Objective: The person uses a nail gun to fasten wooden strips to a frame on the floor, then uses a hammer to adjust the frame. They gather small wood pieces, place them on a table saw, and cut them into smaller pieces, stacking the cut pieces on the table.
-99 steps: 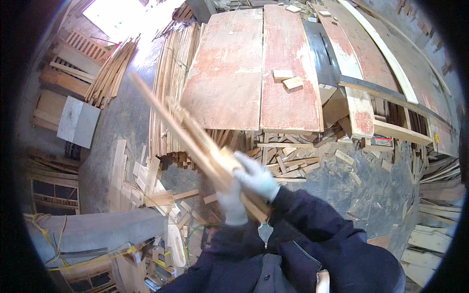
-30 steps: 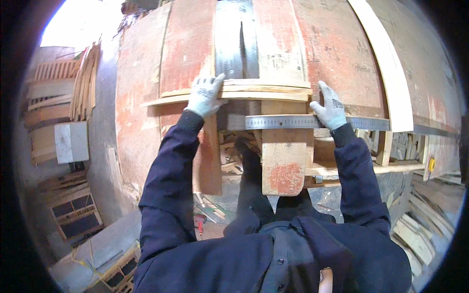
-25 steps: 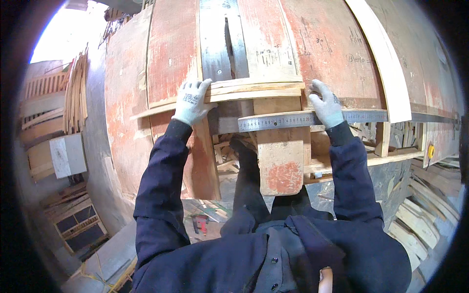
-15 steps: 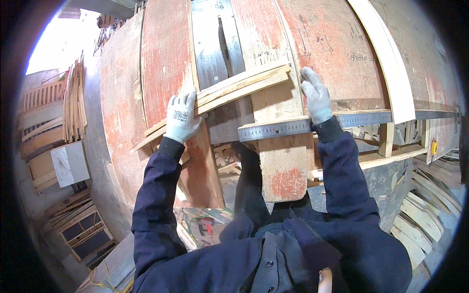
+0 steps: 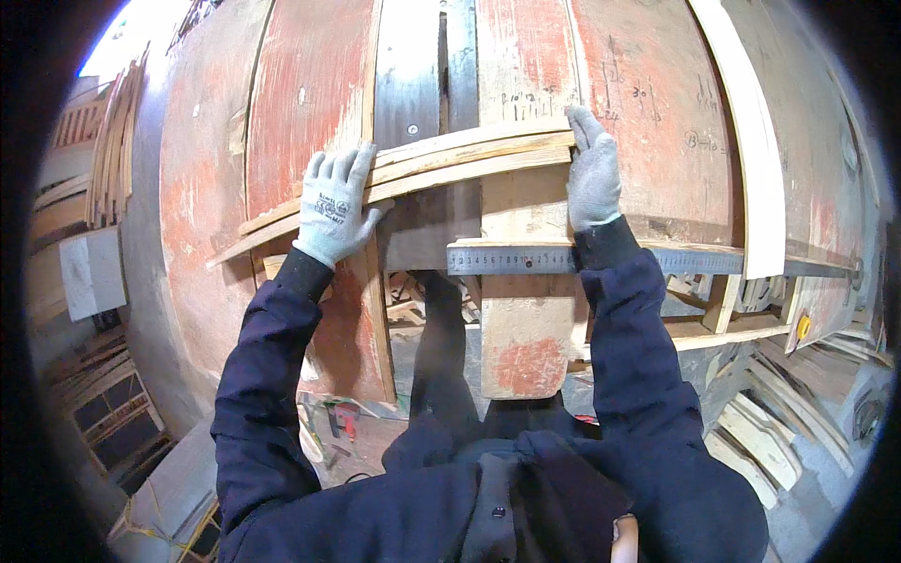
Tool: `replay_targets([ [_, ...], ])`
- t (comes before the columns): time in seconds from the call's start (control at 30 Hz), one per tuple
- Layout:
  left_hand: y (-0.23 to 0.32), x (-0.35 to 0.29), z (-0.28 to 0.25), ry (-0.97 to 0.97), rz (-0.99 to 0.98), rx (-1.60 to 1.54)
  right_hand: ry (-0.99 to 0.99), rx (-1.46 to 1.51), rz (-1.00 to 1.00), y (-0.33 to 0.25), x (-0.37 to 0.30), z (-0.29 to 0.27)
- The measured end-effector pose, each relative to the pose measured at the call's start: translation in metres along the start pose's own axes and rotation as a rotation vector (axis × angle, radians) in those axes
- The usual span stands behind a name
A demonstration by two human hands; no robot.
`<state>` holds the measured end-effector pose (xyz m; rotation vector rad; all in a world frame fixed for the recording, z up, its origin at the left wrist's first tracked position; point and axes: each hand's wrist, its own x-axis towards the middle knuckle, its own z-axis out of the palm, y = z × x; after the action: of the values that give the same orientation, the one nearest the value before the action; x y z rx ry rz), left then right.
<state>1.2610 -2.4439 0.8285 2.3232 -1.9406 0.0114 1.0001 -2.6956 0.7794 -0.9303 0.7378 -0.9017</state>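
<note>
A small bundle of narrow wooden strips lies at a slant across the red-painted wooden bench and its metal plate. My left hand, in a pale grey glove, grips the strips near their left part, fingers over the top and thumb toward me. At their right end, my right hand, gloved too, stands with fingers stretched and the palm side against the strip ends. Below that hand a steel ruler runs left to right along a wooden rail, partly covered by my right wrist.
A dark slot runs through the metal plate, beyond the strips. A long pale board lies on the right. Wood pieces are stacked at the lower right, and long strips lean at the left. A red tool lies below the bench.
My right hand has come against the strips' right ends, from a little apart. The strips lie at a flatter slant, and the whole view has shifted slightly.
</note>
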Motion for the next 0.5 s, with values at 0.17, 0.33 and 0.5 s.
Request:
replay_targets([
  [0.17, 0.000, 0.001, -0.002, 0.010, 0.001, -0.015, -0.059, -0.023, -0.009, -0.002, -0.005, 0.000],
  [0.33, 0.000, 0.002, -0.003, -0.013, 0.001, -0.025, -0.074, -0.066, -0.011, 0.000, -0.009, -0.001],
  [0.5, -0.001, 0.003, -0.002, -0.030, 0.005, -0.016, -0.091, -0.067, -0.028, 0.001, -0.012, -0.004],
])
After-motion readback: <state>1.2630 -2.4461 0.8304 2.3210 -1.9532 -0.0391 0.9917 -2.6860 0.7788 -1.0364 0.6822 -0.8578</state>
